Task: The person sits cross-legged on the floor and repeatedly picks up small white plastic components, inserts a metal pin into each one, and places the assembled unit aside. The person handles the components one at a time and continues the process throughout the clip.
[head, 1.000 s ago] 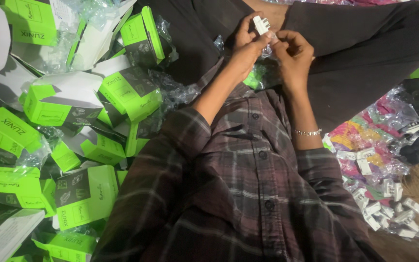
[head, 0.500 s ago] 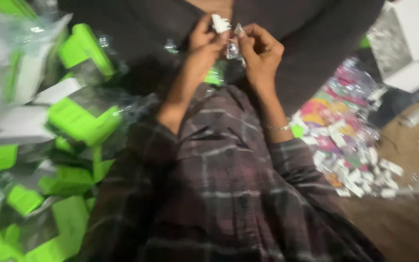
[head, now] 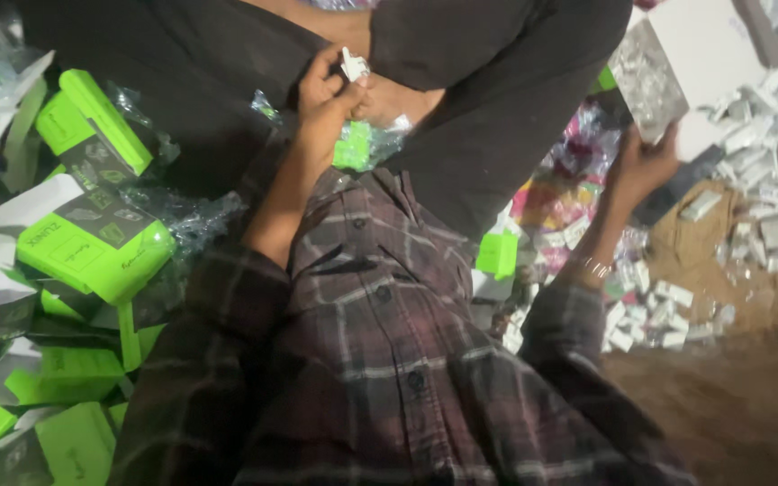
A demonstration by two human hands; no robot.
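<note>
The small white plug-like part [head: 353,65] sits pinched between the thumb and fingertips of the person's left hand [head: 324,94], held up over the lap against the dark trousers [head: 488,108]. Just below that hand lies a crumpled clear wrapper [head: 366,144] with green showing through it, resting on the lap and apart from the part itself, so the part looks to be already out of its bag. The right hand [head: 641,166] is stretched well off to the side, its fingers closed round the lower edge of a silvery foil-like sheet or pouch [head: 650,76]; what that sheet contains cannot be told.

By the look of things the work is a repeated one and far from over. A heap of green and grey boxes [head: 92,243], several inside clear film, fills the floor on the left. On the right a scatter of small white pieces [head: 659,315] lies on the brown floor [head: 731,396] beside some pink and coloured packets [head: 560,193]. Which pile is finished and which is waiting cannot be judged from this view.
</note>
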